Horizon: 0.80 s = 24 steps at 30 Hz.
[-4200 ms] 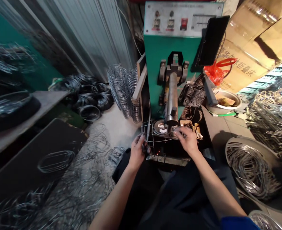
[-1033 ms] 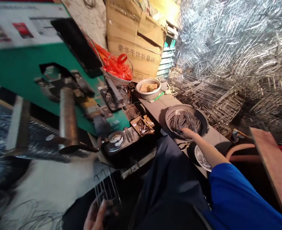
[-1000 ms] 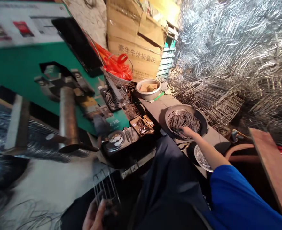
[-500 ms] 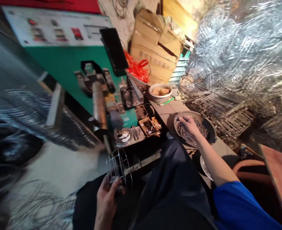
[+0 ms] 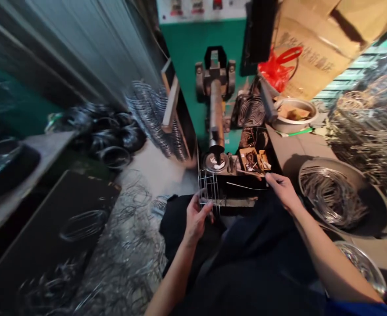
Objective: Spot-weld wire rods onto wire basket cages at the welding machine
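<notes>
My left hand (image 5: 196,216) is closed on a small wire basket frame (image 5: 209,186) made of thin metal rods, held above my lap and just below the machine's electrode tip. A thin metal wire (image 5: 246,186) is pinched in the fingertips of my right hand (image 5: 281,186); it points left toward the frame, with a gap between them. The green machine (image 5: 183,48) with its thick cylindrical arm (image 5: 216,114) stands straight ahead. To the right of my right hand, a round pan (image 5: 378,210) holds a coil of bent wires (image 5: 328,195).
Small boxes of parts (image 5: 251,160) sit under the machine. A bowl (image 5: 295,125), a red plastic bag (image 5: 279,72) and a cardboard box (image 5: 307,48) are at the back right. Wire rings (image 5: 150,103) hang on the left; loose wire litters the floor (image 5: 130,237).
My right hand has left the pan and come in toward my left hand, carrying the wire. The view has swung left. My left hand still grips the wire frame.
</notes>
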Available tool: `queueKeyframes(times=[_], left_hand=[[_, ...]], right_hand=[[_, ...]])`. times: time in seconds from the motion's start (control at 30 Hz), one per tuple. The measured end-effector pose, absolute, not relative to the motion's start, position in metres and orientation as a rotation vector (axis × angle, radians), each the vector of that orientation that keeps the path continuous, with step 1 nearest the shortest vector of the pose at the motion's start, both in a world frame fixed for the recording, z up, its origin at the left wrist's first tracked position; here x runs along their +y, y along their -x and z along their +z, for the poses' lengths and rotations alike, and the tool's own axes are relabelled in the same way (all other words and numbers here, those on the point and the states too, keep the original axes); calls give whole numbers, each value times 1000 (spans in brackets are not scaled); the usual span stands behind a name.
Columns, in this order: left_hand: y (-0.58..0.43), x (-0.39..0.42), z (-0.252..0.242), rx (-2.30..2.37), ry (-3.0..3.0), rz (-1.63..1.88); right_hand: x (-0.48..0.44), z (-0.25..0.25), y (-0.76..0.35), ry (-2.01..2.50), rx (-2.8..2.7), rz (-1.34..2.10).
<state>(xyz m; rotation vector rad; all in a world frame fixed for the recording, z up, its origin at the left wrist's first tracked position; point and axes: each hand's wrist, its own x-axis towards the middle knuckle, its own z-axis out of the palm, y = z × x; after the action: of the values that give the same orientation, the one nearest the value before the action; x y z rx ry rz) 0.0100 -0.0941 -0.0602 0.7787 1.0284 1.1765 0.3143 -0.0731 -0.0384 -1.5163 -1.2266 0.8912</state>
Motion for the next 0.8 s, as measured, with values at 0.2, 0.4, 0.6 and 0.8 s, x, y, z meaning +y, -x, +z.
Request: queueKeyframes(times=[0.2,0.4,0.6,0.8], left_hand=[[-4,-94,-51,1004,-766,1213],[-4,-90,-52,1009,-796,1214],[-15,-79,-56,1076,-818,1210],[-21,-64,-59,1093,-822,1229]], right_hand=[[-61,-59,-286,1457,-1293,845],[-52,-52,-274,1415,-1316,909],[-41,-48,-267,1377,-1394,926],[-27,-51,-264,1373,-1435,866]])
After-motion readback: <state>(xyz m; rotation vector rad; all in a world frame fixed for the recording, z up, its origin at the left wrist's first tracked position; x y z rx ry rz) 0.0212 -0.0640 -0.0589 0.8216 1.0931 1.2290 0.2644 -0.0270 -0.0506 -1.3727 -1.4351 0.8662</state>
